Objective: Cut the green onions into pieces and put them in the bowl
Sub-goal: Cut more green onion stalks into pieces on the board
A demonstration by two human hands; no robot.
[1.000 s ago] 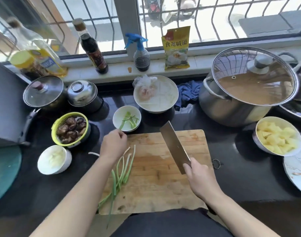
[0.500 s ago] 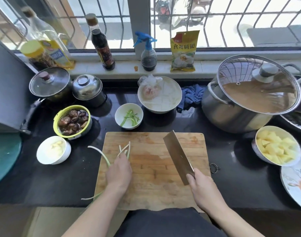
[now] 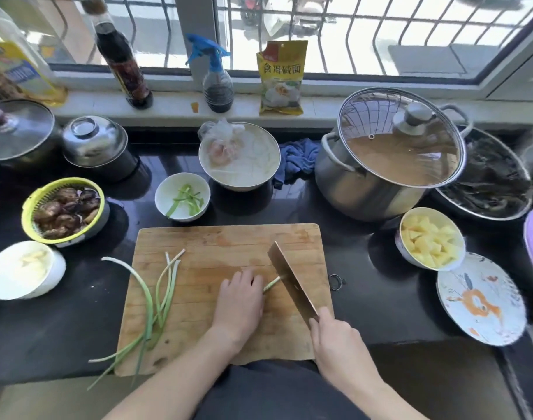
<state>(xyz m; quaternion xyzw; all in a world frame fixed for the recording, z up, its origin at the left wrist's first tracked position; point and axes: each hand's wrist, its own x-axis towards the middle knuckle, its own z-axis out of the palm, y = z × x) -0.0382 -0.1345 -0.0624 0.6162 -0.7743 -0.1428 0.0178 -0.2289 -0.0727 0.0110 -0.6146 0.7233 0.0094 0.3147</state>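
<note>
A wooden cutting board (image 3: 228, 247) lies in front of me. Several whole green onions (image 3: 160, 295) rest along its left side, their tips hanging over the near edge. My left hand (image 3: 239, 298) presses one green onion stalk (image 3: 271, 284) flat on the board's middle; only its pale end shows past my fingers. My right hand (image 3: 337, 338) grips a cleaver (image 3: 291, 284) by the handle, the blade set across that stalk's end. A small white bowl (image 3: 165, 189) behind the board holds cut green onion pieces (image 3: 185, 200).
Left of the board stand a yellow-green basket of mushrooms (image 3: 63, 207) and a white bowl (image 3: 23, 269). A bowl of potato cubes (image 3: 430, 237), a patterned plate (image 3: 481, 301) and a lidded steel pot (image 3: 392, 153) sit to the right. Bottles line the windowsill.
My left hand left the bundle at the board's left and moved to the middle with one stalk. The cleaver came down onto that stalk's end.
</note>
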